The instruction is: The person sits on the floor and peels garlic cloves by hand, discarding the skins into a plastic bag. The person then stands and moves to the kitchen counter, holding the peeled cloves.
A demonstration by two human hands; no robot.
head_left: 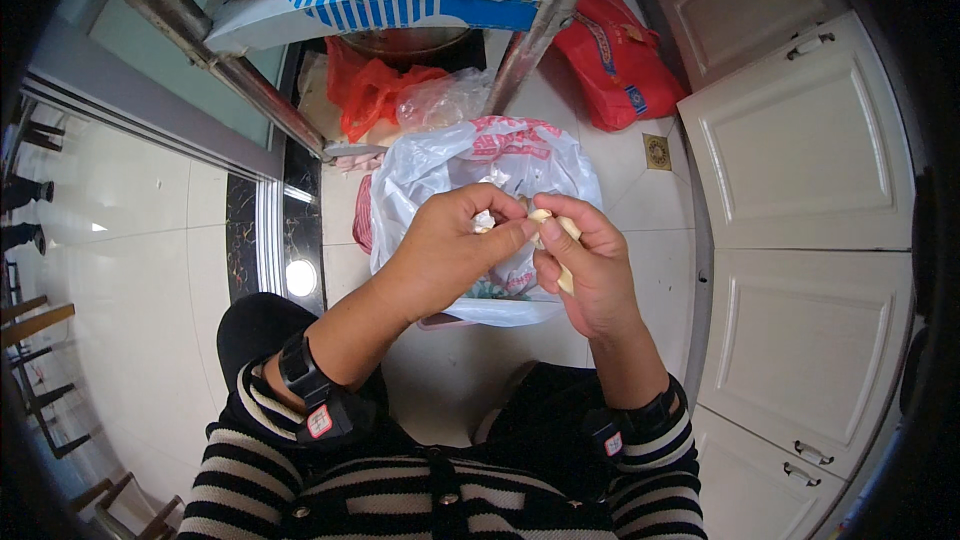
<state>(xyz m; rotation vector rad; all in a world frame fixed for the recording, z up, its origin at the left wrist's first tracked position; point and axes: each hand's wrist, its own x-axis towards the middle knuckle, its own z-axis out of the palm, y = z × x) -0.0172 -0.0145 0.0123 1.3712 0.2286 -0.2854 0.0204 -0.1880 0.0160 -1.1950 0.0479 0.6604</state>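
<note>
My left hand and my right hand meet over a bin lined with a white plastic bag. Pale peeled garlic cloves are held in the curled fingers of my right hand. Its thumb and forefinger pinch another garlic clove, which the left thumb tip touches. A white papery piece of garlic shows between the thumb and fingers of my left hand; the rest of it is hidden. Scraps of white garlic skin lie inside the bag.
Beyond the bin stands a metal-legged rack with a blue-and-white box on it. Red plastic bags lie underneath. A red bag rests near a floor drain. White cabinet doors line the right; a sliding-door track runs left.
</note>
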